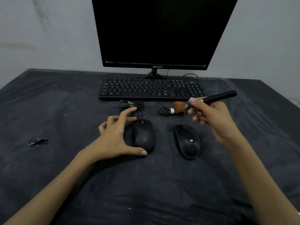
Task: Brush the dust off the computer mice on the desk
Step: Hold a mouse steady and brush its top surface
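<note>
The fingers [128, 111] of the left hand [113, 137] are spread apart and curved round the left mouse [143, 135], thumb touching its near edge, the rest arched beside its far left side without clamping it. The right mouse [187, 141] lies just right of that thumb, below the right hand [211, 117], whose fingers [197, 118] are pinched on the handle of the brush [207, 100]. Its orange bristles hang in the air beyond the right mouse, touching neither. Pale specks show on both mice, so I judge the brushing barely begun, both left to do. Beyond the fingertips lie two coiled cables [165, 110], then the keyboard [151, 89] and the dark monitor [159, 30]. No container is on the dusty worktop [65, 111].
</note>
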